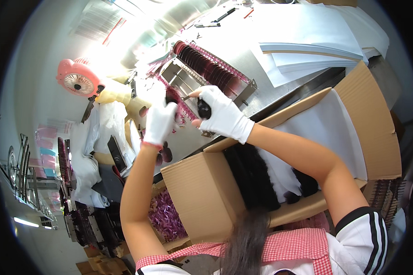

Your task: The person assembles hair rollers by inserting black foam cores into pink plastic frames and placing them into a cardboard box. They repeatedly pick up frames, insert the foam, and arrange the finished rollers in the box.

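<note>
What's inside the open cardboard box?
Black, fuzzy-looking material and white sheeting show in the cardboard box. The right forearm covers part of the interior; anything under the sheeting is hidden.

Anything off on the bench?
Mildly: dark oval pieces lie loose near the edge of the bench, apart from the neat row of dark discs. Pink bits beside the left hand look strewn; whether spilled, I can't tell.

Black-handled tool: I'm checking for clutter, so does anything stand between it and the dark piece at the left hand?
Nothing visible stands between the black-handled tool, held in the right hand, and the dark piece. Whether they touch is unclear.
</note>
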Action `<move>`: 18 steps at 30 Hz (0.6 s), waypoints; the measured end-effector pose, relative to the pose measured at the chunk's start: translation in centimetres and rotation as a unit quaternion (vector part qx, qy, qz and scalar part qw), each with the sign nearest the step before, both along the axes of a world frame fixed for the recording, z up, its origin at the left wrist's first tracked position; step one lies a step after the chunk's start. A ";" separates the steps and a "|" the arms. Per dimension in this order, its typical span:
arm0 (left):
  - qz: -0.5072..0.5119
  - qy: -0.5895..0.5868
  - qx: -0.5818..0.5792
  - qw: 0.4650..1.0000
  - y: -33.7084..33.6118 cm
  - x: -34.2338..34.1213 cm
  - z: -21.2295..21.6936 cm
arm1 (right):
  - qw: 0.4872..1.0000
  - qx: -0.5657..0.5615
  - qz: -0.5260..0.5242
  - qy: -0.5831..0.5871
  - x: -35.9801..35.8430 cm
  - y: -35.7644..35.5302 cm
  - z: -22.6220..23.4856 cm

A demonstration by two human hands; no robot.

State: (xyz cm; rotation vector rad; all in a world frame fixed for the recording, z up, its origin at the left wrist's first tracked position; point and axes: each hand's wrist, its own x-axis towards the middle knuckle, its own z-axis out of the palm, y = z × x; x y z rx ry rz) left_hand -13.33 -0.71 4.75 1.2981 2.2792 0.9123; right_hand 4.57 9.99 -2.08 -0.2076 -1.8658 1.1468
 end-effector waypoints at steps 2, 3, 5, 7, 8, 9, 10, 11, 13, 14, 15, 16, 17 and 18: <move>-0.088 0.036 0.050 0.994 -1.3 4.2 -0.5 | 0.999 0.030 -0.015 -0.027 0.4 -1.3 0.8; -0.120 0.139 0.051 0.982 -1.8 5.8 -0.8 | 0.999 0.045 -0.001 -0.025 1.1 -1.7 1.1; -0.184 0.187 0.077 0.962 -2.3 7.4 -0.9 | 0.997 0.068 0.014 -0.031 2.4 -2.3 1.7; -0.217 0.102 0.037 0.970 -2.7 7.9 -0.4 | 0.995 0.083 0.026 -0.052 4.1 -2.5 2.0; -0.266 0.098 0.025 0.959 -2.7 8.1 -0.1 | 0.994 0.095 0.029 -0.046 5.1 -2.4 2.1; -0.321 0.142 -0.017 0.936 -2.5 7.9 0.5 | 0.994 0.108 0.009 -0.034 5.9 -2.1 2.0; -0.370 0.204 -0.063 0.904 -2.1 7.6 1.2 | 0.995 0.099 0.006 -0.008 6.8 -1.3 1.8; -0.306 0.061 -0.086 0.946 -1.2 7.6 1.2 | 0.993 0.114 -0.028 -0.014 7.6 0.0 1.6; -0.132 -0.053 -0.071 0.987 1.1 7.7 0.7 | 0.991 0.098 -0.089 -0.017 8.7 2.7 1.0; -0.102 0.045 -0.037 0.993 2.9 7.5 0.2 | 0.990 0.063 -0.121 -0.024 8.9 4.0 0.7; -0.096 0.098 -0.028 0.990 4.6 7.0 -0.3 | 0.984 0.070 -0.159 -0.050 9.2 5.4 0.4; -0.084 0.150 -0.027 0.985 6.3 6.3 -0.8 | 0.974 0.067 -0.205 -0.067 9.3 6.4 0.0; -0.069 0.195 -0.056 0.977 8.0 5.7 -1.5 | 0.972 0.045 -0.210 -0.098 9.1 7.5 -0.3; -0.075 0.208 -0.055 0.974 9.1 5.2 -2.2 | 0.964 0.009 -0.220 -0.152 8.9 8.4 -0.6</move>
